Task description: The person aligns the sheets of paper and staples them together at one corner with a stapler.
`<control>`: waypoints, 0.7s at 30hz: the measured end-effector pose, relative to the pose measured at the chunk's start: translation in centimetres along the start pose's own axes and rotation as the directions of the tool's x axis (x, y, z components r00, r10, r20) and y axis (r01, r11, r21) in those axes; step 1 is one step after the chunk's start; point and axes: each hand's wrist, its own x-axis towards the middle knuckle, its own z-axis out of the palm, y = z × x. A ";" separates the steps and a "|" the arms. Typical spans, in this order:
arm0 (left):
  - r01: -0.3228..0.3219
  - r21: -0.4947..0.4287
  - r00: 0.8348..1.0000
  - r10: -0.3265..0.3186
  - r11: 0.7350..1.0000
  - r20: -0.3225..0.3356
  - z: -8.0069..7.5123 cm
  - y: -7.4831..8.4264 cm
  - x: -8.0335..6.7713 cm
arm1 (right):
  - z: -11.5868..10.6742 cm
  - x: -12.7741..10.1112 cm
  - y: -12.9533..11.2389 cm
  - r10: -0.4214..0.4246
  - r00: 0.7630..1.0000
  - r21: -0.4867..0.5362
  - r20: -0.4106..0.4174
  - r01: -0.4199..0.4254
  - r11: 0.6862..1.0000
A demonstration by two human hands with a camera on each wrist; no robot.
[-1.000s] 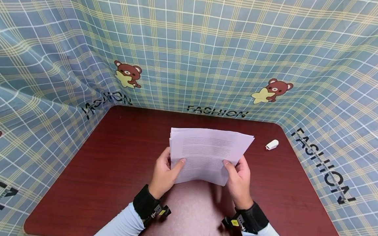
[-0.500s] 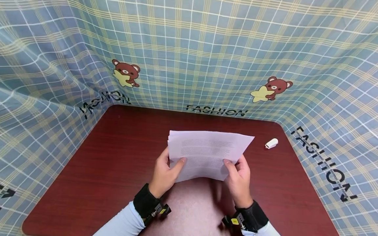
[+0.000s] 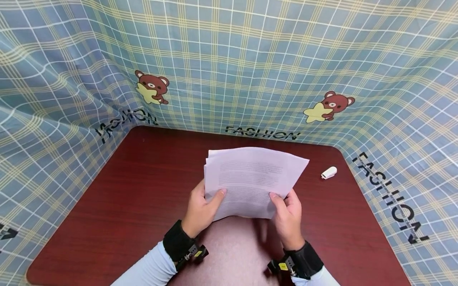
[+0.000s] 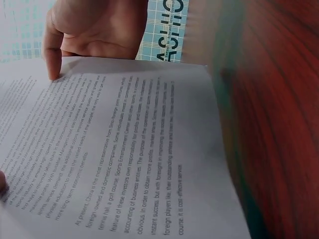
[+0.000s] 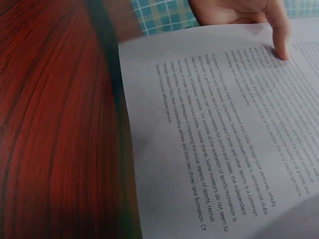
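Note:
A small stack of white printed paper sheets (image 3: 247,174) is held up over the table in the head view. My left hand (image 3: 200,209) grips its left side, thumb on the front face and fingers mostly hidden behind. On the right side, my right hand (image 3: 290,218) holds it the same way. The sheets bow slightly, and their left edges sit unevenly, stepped near the top left corner. Lines of English text on the paper (image 4: 199,124) fill much of the left wrist view. The printed page (image 5: 149,149) also shows in the right wrist view.
The dark red wooden table (image 3: 143,178) has rounded corners. A small white object (image 3: 329,172), shaped like a mini stapler, lies near its right edge. Blue plaid cloth (image 3: 236,79) with printed bears stands around the back and sides.
The top edge of the sheets dipped a little, then came up higher and more arched. Their left edges are now more visibly stepped. Both hands keep their grip and barely shift.

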 end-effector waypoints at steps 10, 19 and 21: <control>0.089 -0.046 0.995 -0.087 0.995 0.041 -0.1 -1.4 -0.8 | -0.6 -0.3 0.8 0.027 1.000 -0.043 0.004 -0.027 0.999; 0.108 -0.082 0.992 -0.101 0.991 0.078 0.1 -2.1 -1.3 | -0.7 -0.5 1.1 0.051 0.998 -0.017 0.041 -0.050 0.999; 0.108 -0.077 0.991 -0.102 0.991 0.082 0.1 -2.2 -1.4 | -0.7 -0.4 1.1 0.052 0.997 -0.013 0.048 -0.051 0.999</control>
